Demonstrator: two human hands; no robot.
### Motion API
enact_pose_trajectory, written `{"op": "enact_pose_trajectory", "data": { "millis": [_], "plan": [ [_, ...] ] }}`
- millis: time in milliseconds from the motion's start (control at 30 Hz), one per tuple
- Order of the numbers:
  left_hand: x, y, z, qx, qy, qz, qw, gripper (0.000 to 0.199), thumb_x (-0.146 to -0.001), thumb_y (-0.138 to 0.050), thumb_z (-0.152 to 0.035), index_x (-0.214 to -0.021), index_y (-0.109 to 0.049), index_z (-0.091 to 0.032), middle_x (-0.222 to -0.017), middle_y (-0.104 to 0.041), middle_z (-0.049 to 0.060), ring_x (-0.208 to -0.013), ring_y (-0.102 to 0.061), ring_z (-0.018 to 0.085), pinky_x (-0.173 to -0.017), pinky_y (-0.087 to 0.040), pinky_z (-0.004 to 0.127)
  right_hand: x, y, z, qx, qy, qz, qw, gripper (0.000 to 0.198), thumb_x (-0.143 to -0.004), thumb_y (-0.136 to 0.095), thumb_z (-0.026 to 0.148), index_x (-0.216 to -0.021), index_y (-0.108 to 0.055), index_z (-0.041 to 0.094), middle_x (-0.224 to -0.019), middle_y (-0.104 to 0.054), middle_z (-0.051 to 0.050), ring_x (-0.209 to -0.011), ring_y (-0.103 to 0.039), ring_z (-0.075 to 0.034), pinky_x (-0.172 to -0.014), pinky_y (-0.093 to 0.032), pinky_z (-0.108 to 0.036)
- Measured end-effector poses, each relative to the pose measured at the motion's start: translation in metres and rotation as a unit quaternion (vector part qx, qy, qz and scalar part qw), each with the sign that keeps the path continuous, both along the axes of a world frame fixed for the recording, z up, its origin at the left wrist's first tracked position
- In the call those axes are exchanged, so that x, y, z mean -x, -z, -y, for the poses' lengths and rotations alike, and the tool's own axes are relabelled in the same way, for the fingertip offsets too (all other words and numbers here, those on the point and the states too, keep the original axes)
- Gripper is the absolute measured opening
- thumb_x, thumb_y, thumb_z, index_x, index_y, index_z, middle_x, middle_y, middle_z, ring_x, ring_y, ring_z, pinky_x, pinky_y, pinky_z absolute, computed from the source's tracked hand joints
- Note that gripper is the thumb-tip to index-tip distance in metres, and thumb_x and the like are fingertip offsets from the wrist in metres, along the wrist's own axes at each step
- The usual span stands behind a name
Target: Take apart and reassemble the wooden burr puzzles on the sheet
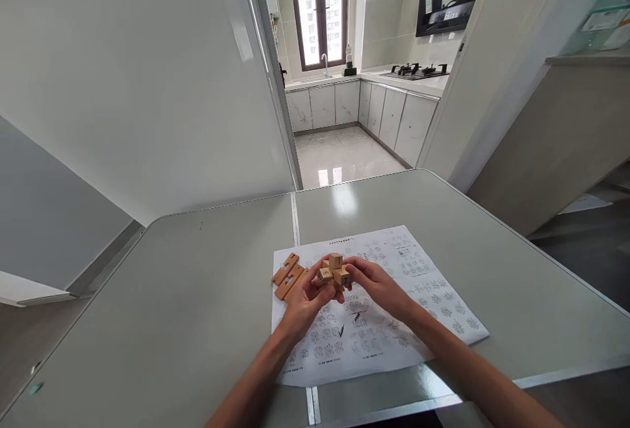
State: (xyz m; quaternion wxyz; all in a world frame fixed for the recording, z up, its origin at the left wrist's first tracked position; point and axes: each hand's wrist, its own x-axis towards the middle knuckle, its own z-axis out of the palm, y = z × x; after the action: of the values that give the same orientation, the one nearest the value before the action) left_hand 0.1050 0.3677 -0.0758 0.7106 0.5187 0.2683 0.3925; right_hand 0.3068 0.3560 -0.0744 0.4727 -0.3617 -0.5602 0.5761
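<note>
A wooden interlocking puzzle (335, 261) with marked block ends is held up between both hands, just over the printed sheet. My left hand (309, 298) grips it from the left, thumb underneath near the front. From the right, my right hand (377, 282) has its fingers closed against the puzzle's side. Left of my left hand lie several loose notched wooden pieces (286, 268), partly hidden by its fingers. The printed instruction sheet (413, 297), covered in small line diagrams, is spread flat under the hands.
The grey table (197, 297) has a metal seam strip (295, 221) running across it. A small green object (36, 388) is at the lower left. Past the table, a doorway opens onto a kitchen with cabinets (322, 105) and a gas stove (418, 71).
</note>
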Motion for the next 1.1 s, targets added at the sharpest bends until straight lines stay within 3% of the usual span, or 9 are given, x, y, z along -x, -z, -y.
{"op": "enact_pose_trajectory", "data": {
  "millis": [467,767,933,1100],
  "plan": [
    [0.000,0.012,0.002,0.015,-0.009,0.014,1.000,0.059,-0.086,-0.080,-0.036,-0.138,-0.054,-0.027,-0.100,-0.069,0.006,-0.080,-0.070,0.020,-0.081,-0.054,0.037,0.000,0.003,0.002,0.043,0.039,-0.047,0.997,0.031,-0.093,-0.070,0.051,-0.109,-0.072,0.024,-0.110,-0.073,-0.005,-0.102,-0.067,-0.022,-0.096,-0.054,-0.041],
    [-0.005,0.009,0.007,0.074,-0.014,0.075,0.994,0.065,-0.080,-0.086,-0.034,-0.137,-0.054,-0.025,-0.094,-0.068,0.003,-0.076,-0.068,0.018,-0.078,-0.051,0.034,0.010,0.009,0.006,-0.035,0.103,-0.067,0.992,0.021,-0.094,-0.072,0.045,-0.102,-0.068,0.026,-0.105,-0.070,-0.003,-0.096,-0.067,-0.020,-0.088,-0.056,-0.036],
    [-0.004,0.004,0.004,0.082,-0.018,0.066,0.994,0.064,-0.083,-0.084,-0.038,-0.138,-0.056,-0.021,-0.094,-0.069,0.007,-0.078,-0.065,0.018,-0.076,-0.051,0.034,0.005,0.010,0.000,0.002,0.058,-0.037,0.998,0.034,-0.096,-0.067,0.048,-0.122,-0.066,0.026,-0.117,-0.070,-0.006,-0.104,-0.066,-0.021,-0.097,-0.054,-0.039],
    [-0.001,0.007,-0.002,0.088,-0.050,0.037,0.994,0.065,-0.087,-0.079,-0.046,-0.140,-0.056,-0.016,-0.082,-0.068,0.005,-0.069,-0.065,0.017,-0.072,-0.050,0.034,0.005,0.011,-0.002,0.062,-0.038,-0.038,0.997,0.033,-0.095,-0.068,0.050,-0.108,-0.073,0.019,-0.095,-0.069,-0.004,-0.088,-0.064,-0.018,-0.088,-0.054,-0.037]
  ]
}}
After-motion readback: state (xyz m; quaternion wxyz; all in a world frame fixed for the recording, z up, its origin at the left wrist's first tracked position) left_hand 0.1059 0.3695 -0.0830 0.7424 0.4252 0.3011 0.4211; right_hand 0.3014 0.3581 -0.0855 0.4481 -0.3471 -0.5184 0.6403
